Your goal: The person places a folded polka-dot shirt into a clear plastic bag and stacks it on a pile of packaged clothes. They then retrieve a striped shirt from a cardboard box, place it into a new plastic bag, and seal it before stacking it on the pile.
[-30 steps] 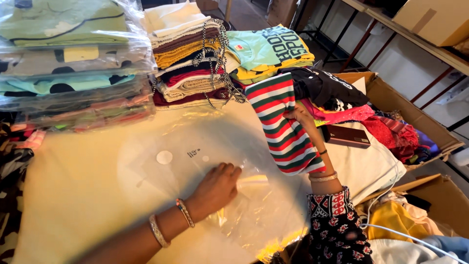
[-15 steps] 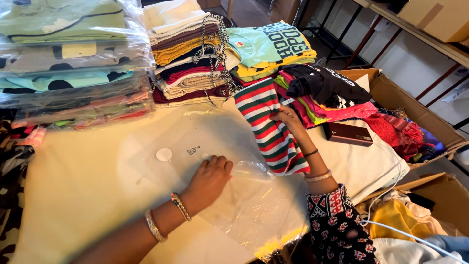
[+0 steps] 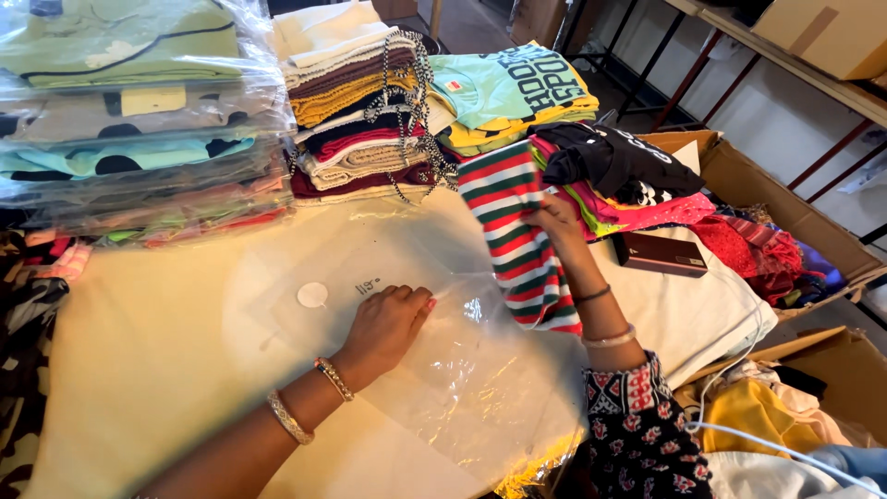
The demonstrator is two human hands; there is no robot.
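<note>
Right hand (image 3: 554,222) clamped on striped garment (image 3: 517,245), long axis hanging toward 5 o'clock; left hand (image 3: 388,323) flat, fingers apart, on clear bag (image 3: 462,370), whose mouth probably lies at 3 o'clock, nearer the right hand

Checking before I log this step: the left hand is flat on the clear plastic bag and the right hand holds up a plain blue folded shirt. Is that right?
Not quite. The folded shirt in the right hand is striped red, green and white, not plain blue, as the head view shows. The rest holds: the left hand lies flat on the clear plastic bag.
</note>
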